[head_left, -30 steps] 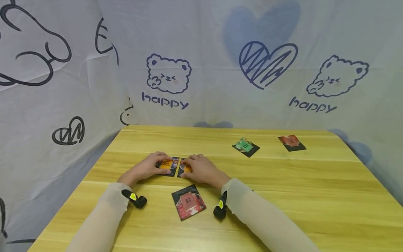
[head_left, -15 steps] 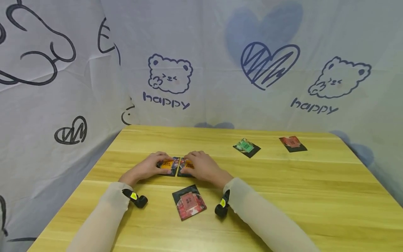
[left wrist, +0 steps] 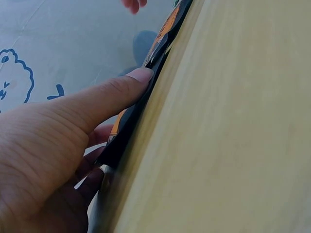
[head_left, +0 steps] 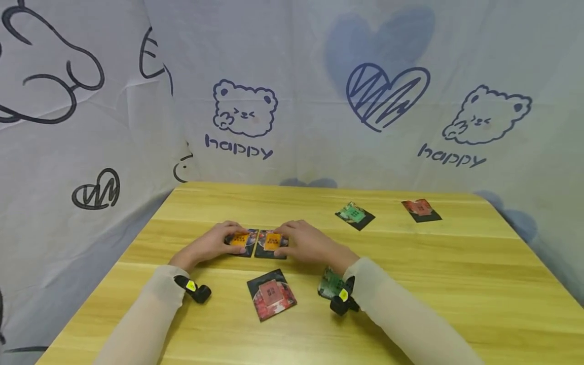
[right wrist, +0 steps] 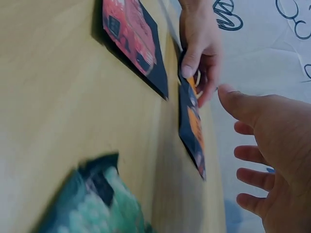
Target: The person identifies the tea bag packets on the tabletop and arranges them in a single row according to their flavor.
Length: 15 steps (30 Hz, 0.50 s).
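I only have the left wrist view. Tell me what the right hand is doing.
Observer: The right hand is open with its fingers spread. It is beside a second orange packet and not gripping it.
Operator: Report what lies nearer the person.
Observer: A red packet lies flat on the table between the forearms.
Operator: Now list anything at the right wrist.
Observer: A green packet lies right beside that wrist.
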Each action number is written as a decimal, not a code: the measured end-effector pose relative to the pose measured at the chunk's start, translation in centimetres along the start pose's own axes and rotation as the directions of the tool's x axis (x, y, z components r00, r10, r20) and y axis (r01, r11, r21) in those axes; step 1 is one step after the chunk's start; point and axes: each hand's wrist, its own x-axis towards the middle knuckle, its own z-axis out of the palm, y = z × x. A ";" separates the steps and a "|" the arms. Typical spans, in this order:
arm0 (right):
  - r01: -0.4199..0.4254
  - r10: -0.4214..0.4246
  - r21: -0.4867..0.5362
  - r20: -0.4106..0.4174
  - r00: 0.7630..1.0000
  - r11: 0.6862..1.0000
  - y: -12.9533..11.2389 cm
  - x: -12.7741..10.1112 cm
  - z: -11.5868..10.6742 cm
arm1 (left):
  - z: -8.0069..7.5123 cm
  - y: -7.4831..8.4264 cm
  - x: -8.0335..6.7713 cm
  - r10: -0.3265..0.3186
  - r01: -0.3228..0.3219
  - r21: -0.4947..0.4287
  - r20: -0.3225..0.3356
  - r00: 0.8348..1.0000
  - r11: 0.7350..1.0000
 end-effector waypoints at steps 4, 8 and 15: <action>0.017 -0.017 0.034 0.006 1.000 0.999 0.5 -1.1 -0.5 | 0.1 0.0 0.0 -0.009 0.009 -0.004 0.003 1.000 1.000; 0.046 -0.047 0.032 0.024 0.999 0.998 1.3 -2.1 -0.7 | 0.2 -0.1 0.1 -0.004 0.004 0.001 -0.002 1.000 1.000; 0.058 -0.060 0.085 0.030 0.998 0.995 2.8 -4.2 -0.9 | 0.0 0.0 0.0 0.005 -0.005 0.009 0.007 1.000 1.000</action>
